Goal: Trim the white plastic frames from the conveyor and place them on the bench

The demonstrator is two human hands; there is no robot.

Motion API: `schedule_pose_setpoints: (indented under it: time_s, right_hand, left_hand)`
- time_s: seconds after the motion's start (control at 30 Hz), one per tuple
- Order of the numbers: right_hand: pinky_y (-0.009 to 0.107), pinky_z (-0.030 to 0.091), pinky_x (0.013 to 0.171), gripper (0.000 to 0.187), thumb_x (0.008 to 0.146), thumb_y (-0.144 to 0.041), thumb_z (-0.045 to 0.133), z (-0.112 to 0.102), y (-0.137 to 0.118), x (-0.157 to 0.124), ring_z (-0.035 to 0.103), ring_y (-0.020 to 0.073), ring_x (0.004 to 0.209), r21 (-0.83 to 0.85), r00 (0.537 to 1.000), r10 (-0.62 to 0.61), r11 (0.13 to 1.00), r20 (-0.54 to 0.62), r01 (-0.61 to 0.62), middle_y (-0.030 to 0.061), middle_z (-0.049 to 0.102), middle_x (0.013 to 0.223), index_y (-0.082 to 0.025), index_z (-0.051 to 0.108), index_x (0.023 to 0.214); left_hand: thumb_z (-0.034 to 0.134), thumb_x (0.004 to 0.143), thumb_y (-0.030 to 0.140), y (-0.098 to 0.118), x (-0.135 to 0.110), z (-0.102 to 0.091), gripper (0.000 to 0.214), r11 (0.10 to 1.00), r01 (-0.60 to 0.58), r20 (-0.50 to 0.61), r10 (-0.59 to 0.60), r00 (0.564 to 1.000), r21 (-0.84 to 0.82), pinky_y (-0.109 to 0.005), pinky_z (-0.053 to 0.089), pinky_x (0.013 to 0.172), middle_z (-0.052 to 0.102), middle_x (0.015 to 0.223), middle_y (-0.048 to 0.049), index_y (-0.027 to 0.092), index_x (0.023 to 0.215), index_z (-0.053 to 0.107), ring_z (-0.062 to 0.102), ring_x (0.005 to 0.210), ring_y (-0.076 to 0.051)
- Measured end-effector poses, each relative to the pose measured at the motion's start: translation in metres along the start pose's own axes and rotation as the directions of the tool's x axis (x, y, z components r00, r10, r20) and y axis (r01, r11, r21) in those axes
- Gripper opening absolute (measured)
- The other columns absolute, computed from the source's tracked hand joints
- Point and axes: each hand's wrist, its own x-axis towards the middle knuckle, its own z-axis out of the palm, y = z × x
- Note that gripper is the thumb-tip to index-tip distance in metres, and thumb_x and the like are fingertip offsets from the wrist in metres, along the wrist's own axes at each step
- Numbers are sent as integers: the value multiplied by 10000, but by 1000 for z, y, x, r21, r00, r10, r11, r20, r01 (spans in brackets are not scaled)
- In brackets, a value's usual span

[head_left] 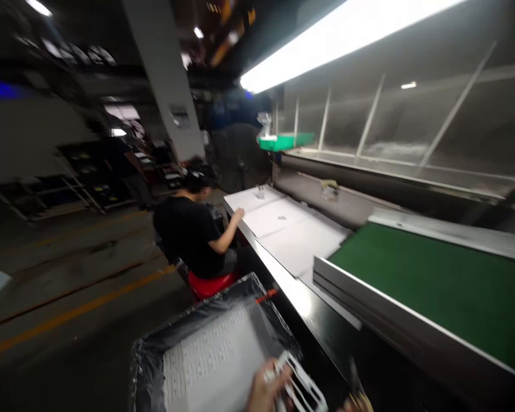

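My left hand (266,386) is closed around a white plastic frame (302,382) with long slots, low in the head view. At the bottom edge, my right hand (347,407) shows only in part, its fingers around a tool with a dark pointed tip and yellowish grip (358,395); blur hides its exact kind. Beneath and left of my left hand is a crate lined with dark plastic film (148,360). Inside it lie rows of small white parts (208,355) beside a plain pale sheet (249,326).
An orange-red object (266,296) rests at the crate's rim. To the right runs a green conveyor belt (433,286) with metal side rails. White sheets (300,240) cover the bench beyond. A seated person (189,234) works there on a red stool (210,285); another person (124,163) stands farther back.
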Motion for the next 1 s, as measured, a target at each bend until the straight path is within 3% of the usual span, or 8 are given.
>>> schedule_pose_setpoints:
  time_s: [0.07, 0.1, 0.17, 0.27, 0.4, 0.6, 0.83, 1.0]
  right_hand:
    - [274, 456, 466, 459, 708, -614, 568, -4, -5, -35, 537, 131, 569, -14, 997, 69, 997, -23, -70, 61, 608, 788, -215, 578, 935]
    - [273, 438, 481, 403, 736, -568, 569, -5, -10, -47, 497, 112, 535, -26, 998, 56, 998, 29, -55, 52, 590, 737, -183, 556, 857]
    - [257, 393, 486, 373, 781, -513, 548, -6, -20, -57, 458, 96, 517, 7, 1000, 18, 1000, 17, -18, 33, 578, 725, -167, 523, 916]
    - [238, 357, 487, 323, 819, -447, 525, -8, -28, -55, 433, 85, 504, 51, 999, 53, 997, 10, -53, 7, 559, 688, -160, 505, 966]
    - [226, 345, 491, 224, 835, -386, 518, -10, -31, -57, 413, 71, 500, 62, 999, 31, 998, -28, -29, -10, 536, 661, -163, 496, 821]
    - [220, 321, 454, 283, 805, -412, 548, -14, -31, -60, 395, 66, 460, 104, 992, 90, 991, -83, -81, -33, 477, 600, -141, 544, 887]
    - [229, 341, 504, 221, 808, -380, 555, -15, -38, -61, 410, 69, 513, 146, 998, 39, 989, -58, -30, -4, 547, 697, -165, 503, 807]
    - [229, 341, 509, 234, 791, -387, 575, -16, -39, -64, 409, 73, 511, 174, 998, 42, 984, -45, -33, -19, 508, 652, -166, 496, 778]
  left_hand:
    - [641, 794, 324, -3, -2, -2, 210, 998, 43, -5, -44, 999, -45, -163, 393, 439, 509, 600, 49, 138, 797, 544, 460, 455, -53]
    - [662, 770, 351, -5, -3, -4, 237, 996, 59, -1, -60, 998, -65, -149, 389, 442, 513, 612, 52, 150, 800, 540, 471, 467, -50]
    - [698, 731, 359, -9, -1, -8, 262, 991, 106, 26, -104, 994, -82, -146, 402, 451, 528, 644, 47, 163, 827, 553, 490, 491, -55]
    - [718, 709, 334, -11, 4, -10, 264, 983, 162, 62, -157, 986, -84, -144, 428, 482, 540, 682, 33, 164, 845, 570, 511, 523, -59]
    - [719, 705, 314, -14, 3, -5, 260, 979, 190, 111, -182, 977, -74, -144, 435, 491, 539, 708, 18, 151, 852, 580, 519, 539, -62]
    - [713, 710, 306, -18, 4, 5, 269, 972, 235, 165, -228, 960, -23, -138, 429, 476, 542, 697, 17, 146, 893, 597, 520, 531, -61]
    - [709, 714, 300, -19, 1, 16, 238, 954, 300, 209, -294, 933, 3, -141, 424, 439, 552, 669, 33, 169, 874, 591, 537, 509, -70]
    - [723, 697, 294, -25, -1, 19, 251, 957, 290, 216, -283, 934, -1, -138, 427, 453, 554, 664, 23, 152, 859, 594, 525, 504, -66]
